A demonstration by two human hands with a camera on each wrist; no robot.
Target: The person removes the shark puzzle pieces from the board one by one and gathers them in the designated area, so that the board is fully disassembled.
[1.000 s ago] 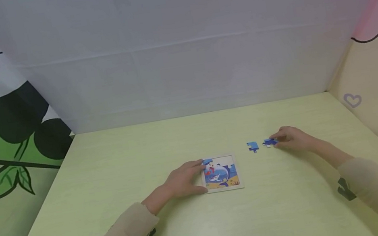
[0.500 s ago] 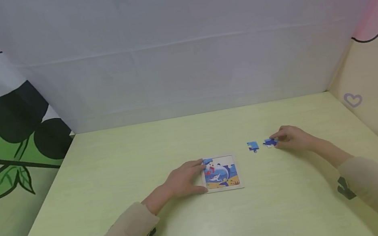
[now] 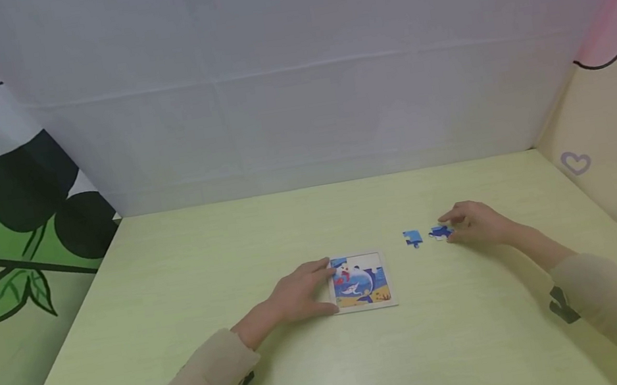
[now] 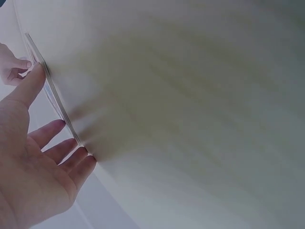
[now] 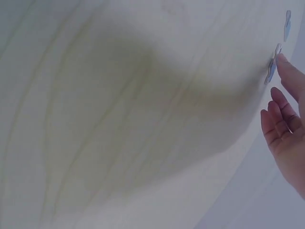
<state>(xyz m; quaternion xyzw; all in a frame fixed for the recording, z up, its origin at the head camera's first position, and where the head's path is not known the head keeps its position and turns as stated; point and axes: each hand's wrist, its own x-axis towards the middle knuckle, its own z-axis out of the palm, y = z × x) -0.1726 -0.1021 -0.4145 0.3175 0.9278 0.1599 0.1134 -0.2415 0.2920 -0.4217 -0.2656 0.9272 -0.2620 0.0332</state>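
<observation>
I am watching the right hand point(image 3: 478, 225) first: its fingers point(image 5: 281, 102) are lying nearly straight and loosely spread, with the tips touching the dark blue puzzle piece point(image 3: 440, 233) on the bench point(image 3: 232, 244). I cannot tell whether they are pinching it yet. A lighter blue piece point(image 3: 412, 239) is lying just beside it, toward the puzzle board point(image 3: 360, 282).

My worry is that a flat piece like this is giving the fingers little edge to catch, so it could be sliding away or nudging into its neighbour instead of lifting.

The left hand point(image 3: 300, 293) is resting open, its straight fingers point(image 4: 59, 150) and thumb pressing against the board's left edge. If that pressure is easing or pushing sideways, the board could be skating across the smooth bench and shaking the pieces already seated in it.
</observation>
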